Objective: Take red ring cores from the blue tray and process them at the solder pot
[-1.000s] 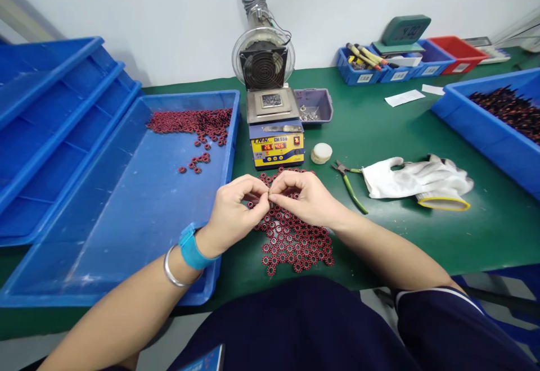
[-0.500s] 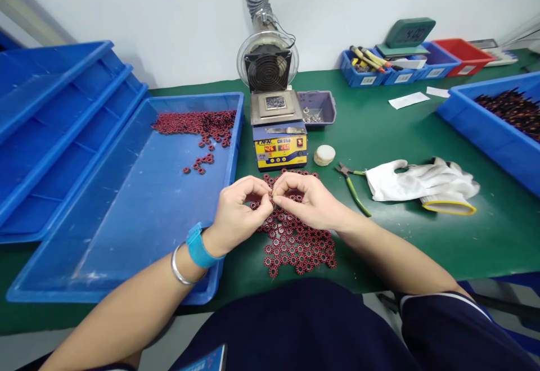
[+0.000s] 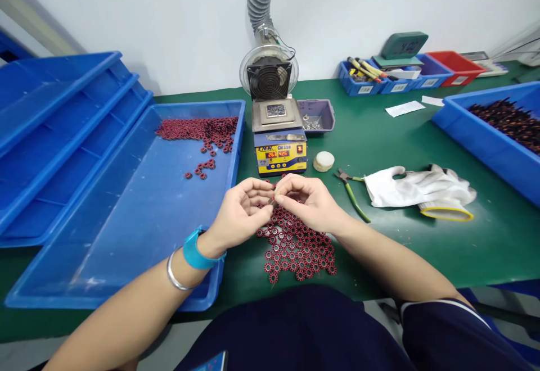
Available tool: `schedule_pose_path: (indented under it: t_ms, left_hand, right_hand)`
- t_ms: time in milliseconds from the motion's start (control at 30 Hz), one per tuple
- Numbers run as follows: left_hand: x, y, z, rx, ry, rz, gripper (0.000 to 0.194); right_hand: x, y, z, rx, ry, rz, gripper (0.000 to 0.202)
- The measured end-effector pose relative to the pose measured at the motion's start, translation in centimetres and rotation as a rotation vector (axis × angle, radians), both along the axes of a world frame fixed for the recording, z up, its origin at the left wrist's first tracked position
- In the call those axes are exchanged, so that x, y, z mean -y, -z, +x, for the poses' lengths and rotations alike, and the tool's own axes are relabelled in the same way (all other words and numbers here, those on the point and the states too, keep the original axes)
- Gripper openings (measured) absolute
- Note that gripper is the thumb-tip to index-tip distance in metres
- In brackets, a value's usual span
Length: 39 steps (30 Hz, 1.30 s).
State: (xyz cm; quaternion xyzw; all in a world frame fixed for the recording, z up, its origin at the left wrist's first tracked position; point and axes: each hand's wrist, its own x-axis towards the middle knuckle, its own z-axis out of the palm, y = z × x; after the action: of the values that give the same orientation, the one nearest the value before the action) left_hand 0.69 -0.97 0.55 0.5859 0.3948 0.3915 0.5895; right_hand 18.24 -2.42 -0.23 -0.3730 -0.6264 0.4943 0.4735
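My left hand (image 3: pixel 242 213) and my right hand (image 3: pixel 310 202) meet above a spread of small red toothed rings (image 3: pixel 291 250), which look like motor stators. Between the fingertips of both hands sits a tiny piece with red on it, seemingly one such toothed ring, mostly covered by the fingers. Each hand is closed in a pinch on it. A blue band and a silver bangle circle my left wrist. Just beyond the hands stands a blue and yellow solder pot (image 3: pixel 280 154) with a lit display.
Left, a big blue tray (image 3: pixel 143 219) holds more red rings, beside stacked blue trays (image 3: pixel 63 129). Green-handled cutters (image 3: pixel 353 197), white gloves (image 3: pixel 405 188) and a round white pad (image 3: pixel 324 161) lie right. A grey bin (image 3: pixel 327 118) and a blue bin (image 3: pixel 455 109) of dark parts stand farther back.
My left fingers have loosened and spread a little around the small piece; the right hand keeps its pinch. The view has shifted slightly.
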Motion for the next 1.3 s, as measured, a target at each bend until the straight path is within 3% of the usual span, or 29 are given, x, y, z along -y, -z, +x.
schedule_pose_path:
  t_ms: [100,400,567,667,1000,1167,1300]
  left_hand:
    - [0.2,0.1,0.2,0.004,0.064,-0.071,0.026]
    - [0.2,0.6,0.2,-0.062,0.019,-0.061,0.024]
    - [0.2,0.3,0.3,-0.051,0.027,-0.086,0.024]
    - [0.3,0.2,0.4,-0.054,0.03,-0.085,0.024]
    - [-0.1,0.4,0.2,-0.028,0.045,-0.116,0.025]
    - [-0.2,0.5,0.1,0.037,0.087,-0.173,0.027]
    - [-0.3,0.4,0.0,0.077,0.101,-0.231,0.031]
  right_hand:
    - [-0.2,0.2,-0.1,-0.061,0.032,-0.029,0.016]
    - [-1.9,0.5,1.0,-0.178,0.163,-0.11,0.02]
    - [-1.2,0.0,0.8,-0.074,0.045,-0.095,0.021]
    - [-1.0,-0.1,0.7,-0.035,0.046,-0.044,0.02]
    - [-1.9,0.2,1.8,-0.078,-0.092,-0.194,0.014]
    - [-2.0,0.2,2.1,-0.013,-0.211,0.026,0.017]
    - [-2.0,-0.1,2.6,0.103,-0.201,0.226,0.015]
